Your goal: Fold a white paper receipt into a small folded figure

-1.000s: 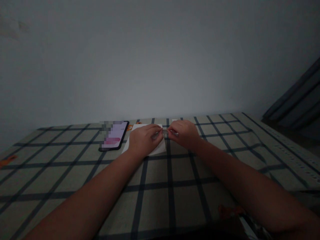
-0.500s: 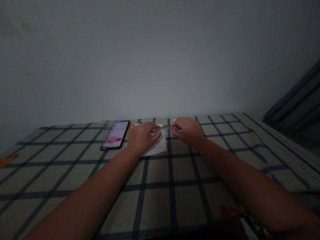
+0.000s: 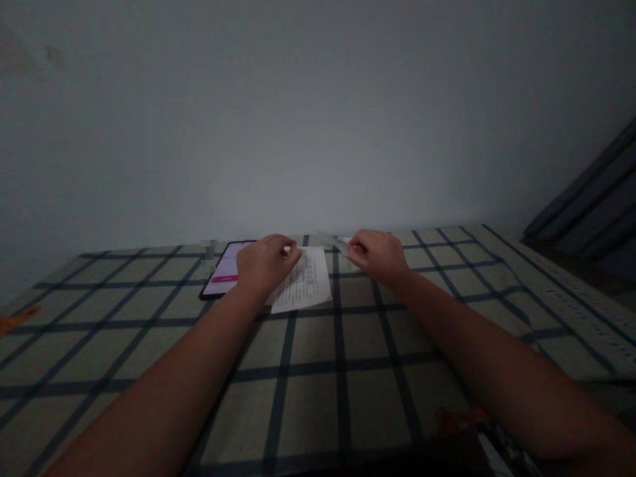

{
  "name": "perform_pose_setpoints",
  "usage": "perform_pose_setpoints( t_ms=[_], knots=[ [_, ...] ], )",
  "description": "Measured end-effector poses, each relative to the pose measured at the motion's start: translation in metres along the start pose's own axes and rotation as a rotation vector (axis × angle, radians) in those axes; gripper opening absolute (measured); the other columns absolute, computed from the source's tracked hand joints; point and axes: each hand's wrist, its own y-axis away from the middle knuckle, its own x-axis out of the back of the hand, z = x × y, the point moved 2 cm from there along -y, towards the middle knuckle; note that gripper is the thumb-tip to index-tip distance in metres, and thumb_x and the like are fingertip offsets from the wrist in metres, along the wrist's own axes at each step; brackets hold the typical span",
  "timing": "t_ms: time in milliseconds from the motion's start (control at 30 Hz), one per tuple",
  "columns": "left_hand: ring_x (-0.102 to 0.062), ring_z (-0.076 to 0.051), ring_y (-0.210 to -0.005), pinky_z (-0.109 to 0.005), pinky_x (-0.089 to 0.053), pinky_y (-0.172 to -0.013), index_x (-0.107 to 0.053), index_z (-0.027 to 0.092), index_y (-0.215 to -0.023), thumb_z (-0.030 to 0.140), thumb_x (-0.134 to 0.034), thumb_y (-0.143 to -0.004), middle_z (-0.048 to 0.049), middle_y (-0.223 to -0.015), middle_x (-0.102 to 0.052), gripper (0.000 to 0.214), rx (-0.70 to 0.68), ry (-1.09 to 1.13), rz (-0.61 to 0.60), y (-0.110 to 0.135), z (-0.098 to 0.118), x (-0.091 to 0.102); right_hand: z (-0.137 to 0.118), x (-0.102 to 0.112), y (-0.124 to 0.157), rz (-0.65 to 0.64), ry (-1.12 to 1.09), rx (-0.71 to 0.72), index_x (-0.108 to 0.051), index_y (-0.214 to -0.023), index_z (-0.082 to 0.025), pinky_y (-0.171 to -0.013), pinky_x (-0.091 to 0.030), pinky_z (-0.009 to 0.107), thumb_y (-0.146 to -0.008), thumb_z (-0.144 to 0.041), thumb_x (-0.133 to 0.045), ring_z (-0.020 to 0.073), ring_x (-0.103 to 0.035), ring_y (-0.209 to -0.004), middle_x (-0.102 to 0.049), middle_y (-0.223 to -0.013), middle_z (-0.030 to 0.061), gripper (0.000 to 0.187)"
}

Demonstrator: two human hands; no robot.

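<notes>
My left hand [image 3: 265,265] rests curled on the left part of a printed white paper [image 3: 308,285], its fingers pinched near the paper's top edge. My right hand [image 3: 378,257] is pinched on a thin, pale translucent strip [image 3: 334,243] that sticks out to the left above the paper's top right corner. The paper lies flat on a checked cloth [image 3: 318,371]. A black phone [image 3: 223,278] with a lit pink screen lies just left of my left hand, partly hidden by it.
A plain grey wall rises right behind the cloth's far edge. A dark slanted panel [image 3: 591,199] leans at the far right. Small orange marks show on the cloth at the left edge [image 3: 14,321] and bottom right [image 3: 454,417]. The light is dim.
My hands have drawn apart. The left hand slid left off the paper, uncovering its printed text. The strip now hangs from my right hand alone.
</notes>
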Motion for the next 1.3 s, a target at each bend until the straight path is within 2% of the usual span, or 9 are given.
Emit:
perform_pose_setpoints(
  t_ms=[133,233,333,367,500,600,700,967,1300],
  knots=[
    [-0.068,-0.023,-0.08,-0.033,-0.046,-0.069,-0.075,0.02,-0.094,0.042,-0.056,-0.085,-0.0076,-0.091,-0.075,0.031,0.107,0.146,0.01,-0.001,-0.01,-0.008,0.011,-0.007,-0.002,0.008,-0.366,-0.232,-0.061,-0.073,-0.016,-0.06,-0.034,0.025,-0.078,-0.026,-0.058,0.0123,-0.052,-0.063,-0.06,-0.068,0.0014,0.012],
    [-0.067,-0.021,-0.074,-0.032,-0.049,-0.069,-0.074,0.017,-0.096,0.049,-0.056,-0.085,-0.0096,-0.088,-0.074,0.039,0.155,0.527,-0.07,0.001,-0.006,-0.019,0.011,-0.015,-0.003,-0.035,-0.68,-0.365,-0.06,-0.075,-0.015,-0.059,-0.037,0.025,-0.079,-0.035,-0.059,0.012,-0.051,-0.062,-0.06,-0.069,0.0019,0.02],
    [-0.066,-0.019,-0.074,-0.031,-0.05,-0.069,-0.07,0.014,-0.109,0.053,-0.055,-0.086,-0.0115,-0.103,-0.072,0.048,0.125,0.904,-0.213,0.004,0.009,-0.023,0.007,-0.021,-0.002,-0.126,-0.832,-0.428,-0.06,-0.077,-0.015,-0.058,-0.036,0.025,-0.077,-0.039,-0.062,0.0116,-0.05,-0.063,-0.059,-0.07,0.0011,0.024],
    [-0.065,-0.019,-0.074,-0.03,-0.05,-0.066,-0.069,0.014,-0.11,0.053,-0.055,-0.086,-0.0105,-0.1,-0.072,0.048,0.13,0.957,-0.26,0.005,0.013,-0.023,0.006,-0.023,-0.002,-0.175,-0.873,-0.439,-0.061,-0.077,-0.015,-0.058,-0.036,0.025,-0.076,-0.04,-0.062,0.0114,-0.049,-0.063,-0.058,-0.07,0.0008,0.025],
    [-0.057,-0.014,-0.064,-0.025,-0.044,-0.058,-0.071,0.014,-0.087,0.05,-0.058,-0.086,-0.0024,-0.071,-0.064,0.038,0.17,1.001,-0.272,0.008,0.019,-0.023,0.002,-0.028,0.0,-0.353,-1.012,-0.465,-0.06,-0.078,-0.015,-0.058,-0.035,0.024,-0.074,-0.041,-0.064,0.0109,-0.049,-0.063,-0.056,-0.069,-0.0009,0.026],
    [-0.052,-0.012,-0.06,-0.024,-0.04,-0.056,-0.068,0.015,-0.079,0.049,-0.06,-0.085,0.0001,-0.066,-0.059,0.036,0.193,1.062,-0.289,0.008,0.018,-0.028,0.001,-0.026,0.001,-0.42,-1.026,-0.486,-0.058,-0.075,-0.015,-0.057,-0.033,0.024,-0.072,-0.039,-0.066,0.0096,-0.046,-0.06,-0.052,-0.065,-0.0033,0.025],
    [-0.052,-0.012,-0.06,-0.024,-0.039,-0.056,-0.068,0.014,-0.08,0.048,-0.061,-0.084,-0.0006,-0.066,-0.06,0.035,0.234,1.145,-0.372,0.01,0.016,-0.034,-0.002,-0.023,0.001,-0.471,-1.068,-0.478,-0.057,-0.073,-0.015,-0.057,-0.035,0.024,-0.074,-0.038,-0.063,0.0091,-0.046,-0.058,-0.05,-0.063,-0.0039,0.023],
    [-0.059,-0.017,-0.063,-0.029,-0.045,-0.059,-0.07,0.015,-0.077,0.049,-0.066,-0.078,-0.0028,-0.063,-0.062,0.033,0.237,1.195,-0.62,0.018,0.021,-0.042,-0.002,-0.034,0.005,-0.533,-1.079,-0.394,-0.06,-0.077,-0.015,-0.058,-0.038,0.024,-0.08,-0.039,-0.062,0.0088,-0.048,-0.059,-0.053,-0.064,-0.0027,0.025],
    [-0.06,-0.016,-0.063,-0.027,-0.044,-0.057,-0.073,0.014,-0.086,0.051,-0.065,-0.078,-0.007,-0.074,-0.07,0.039,0.251,1.175,-0.625,0.017,0.026,-0.037,-0.001,-0.036,0.006,-0.489,-1.136,-0.416,-0.06,-0.078,-0.015,-0.059,-0.04,0.024,-0.079,-0.04,-0.063,0.0095,-0.051,-0.061,-0.056,-0.067,-0.0018,0.026]
  ],
)
